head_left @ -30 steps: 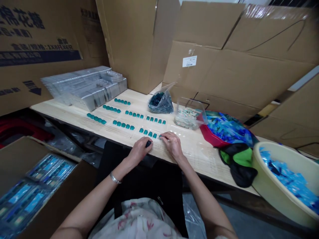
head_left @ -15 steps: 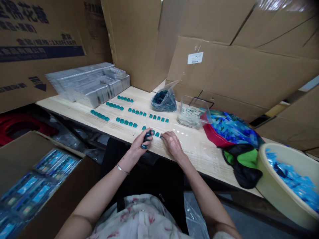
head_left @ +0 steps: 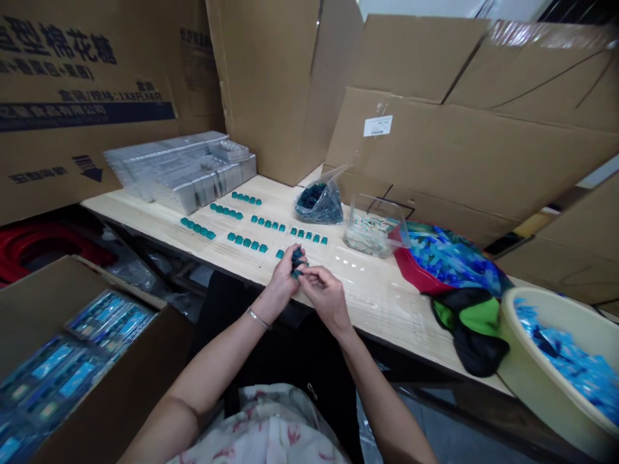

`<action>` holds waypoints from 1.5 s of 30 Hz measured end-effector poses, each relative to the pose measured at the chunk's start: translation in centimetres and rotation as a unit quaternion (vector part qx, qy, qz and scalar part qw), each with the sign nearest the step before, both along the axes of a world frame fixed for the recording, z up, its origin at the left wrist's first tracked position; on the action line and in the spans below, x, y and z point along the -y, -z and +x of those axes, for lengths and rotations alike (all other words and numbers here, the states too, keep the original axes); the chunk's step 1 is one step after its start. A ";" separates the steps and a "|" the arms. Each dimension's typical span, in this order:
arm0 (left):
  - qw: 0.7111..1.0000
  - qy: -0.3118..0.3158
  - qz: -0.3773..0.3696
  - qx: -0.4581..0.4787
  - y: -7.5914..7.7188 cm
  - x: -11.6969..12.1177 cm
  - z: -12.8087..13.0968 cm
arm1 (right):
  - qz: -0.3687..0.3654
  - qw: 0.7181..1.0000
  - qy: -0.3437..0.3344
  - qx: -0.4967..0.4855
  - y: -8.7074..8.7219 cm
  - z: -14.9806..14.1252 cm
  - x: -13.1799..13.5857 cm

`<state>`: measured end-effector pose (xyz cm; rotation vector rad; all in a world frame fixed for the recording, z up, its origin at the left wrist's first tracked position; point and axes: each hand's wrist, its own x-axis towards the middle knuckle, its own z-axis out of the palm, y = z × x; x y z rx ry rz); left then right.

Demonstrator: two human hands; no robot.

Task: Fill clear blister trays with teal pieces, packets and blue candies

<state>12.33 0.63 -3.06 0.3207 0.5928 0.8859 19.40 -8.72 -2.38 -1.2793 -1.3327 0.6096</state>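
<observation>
Several dark teal pieces (head_left: 296, 259) lie cupped in my left hand (head_left: 283, 277), which is curled around them. My right hand (head_left: 326, 293) meets it at the fingertips, its thumb and forefinger pinched at a small teal piece (head_left: 296, 273) by the edge of that handful. Beyond my hands, similar flat teal pieces stand in short rows on the table, among them a near row (head_left: 247, 242) and a left row (head_left: 198, 227). The row closest to my hands is partly hidden behind them.
An open plastic bag (head_left: 319, 201) of dark teal pieces stands behind the rows. Right of it are a clear box (head_left: 372, 225) of small pale pieces, a red basin (head_left: 418, 274) and a cream tub (head_left: 527, 348) with blue packets. Clear cases (head_left: 184, 171) are stacked left.
My right hand has moved from the near row on the table back to my left hand. The left hand has shifted slightly right, and the view has tilted up a little.
</observation>
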 end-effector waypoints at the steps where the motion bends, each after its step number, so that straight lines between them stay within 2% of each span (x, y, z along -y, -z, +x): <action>1: 1.000 -0.016 0.004 0.013 0.0 0.0 -0.2 | -0.021 0.998 -0.004 -0.060 0.1 0.4 -0.1; 4: 0.999 -0.012 0.033 0.014 0.0 0.6 -1.0 | -0.059 0.977 -0.017 -0.206 0.2 1.7 -0.3; 8: 0.985 0.037 0.153 -0.067 -0.2 2.7 -2.0 | -0.054 0.957 -0.008 -0.285 0.2 3.0 -0.5; 11: 0.950 0.057 0.241 -0.188 -0.5 4.1 -2.2 | -0.042 0.951 0.002 -0.307 0.4 3.4 -0.7; 14: 0.888 0.038 0.331 -0.319 -0.5 4.4 -1.9 | -0.033 0.951 0.008 -0.306 0.7 3.4 -0.8; 19: 0.767 -0.051 0.510 -0.387 -0.1 3.7 -1.6 | -0.031 0.978 0.036 -0.205 1.1 3.6 -0.7; 22: 0.687 -0.081 0.594 -0.410 0.1 3.6 -1.6 | 0.012 0.995 0.071 -0.071 1.1 3.9 -0.2; 24: 0.640 -0.094 0.633 -0.425 0.1 3.7 -1.5 | 0.054 0.993 0.087 0.058 1.2 4.0 0.1; 27: 0.597 -0.102 0.663 -0.439 0.1 3.7 -1.3 | 0.090 0.974 0.098 0.185 1.6 4.3 0.2; 30: 0.580 -0.111 0.669 -0.452 0.2 3.5 -1.2 | 0.074 0.979 0.107 0.157 1.9 4.5 0.2; 33: 0.564 -0.110 0.676 -0.461 0.4 3.5 -1.3 | 0.005 0.998 0.065 0.023 1.6 4.5 0.2; 36: 0.545 -0.084 0.694 -0.464 0.5 3.9 -1.5 | -0.045 0.993 0.031 -0.102 1.1 4.7 0.7; 38: 0.539 -0.064 0.703 -0.459 0.6 4.1 -1.6 | -0.057 0.988 0.028 -0.140 0.9 5.1 1.0; 41: 0.559 -0.060 0.697 -0.445 0.9 4.3 -1.6 | -0.056 0.989 0.041 -0.131 0.8 6.9 1.0; 45: 0.607 -0.064 0.667 -0.427 1.2 4.2 -1.4 | -0.003 0.992 0.127 -0.015 0.8 10.9 -1.1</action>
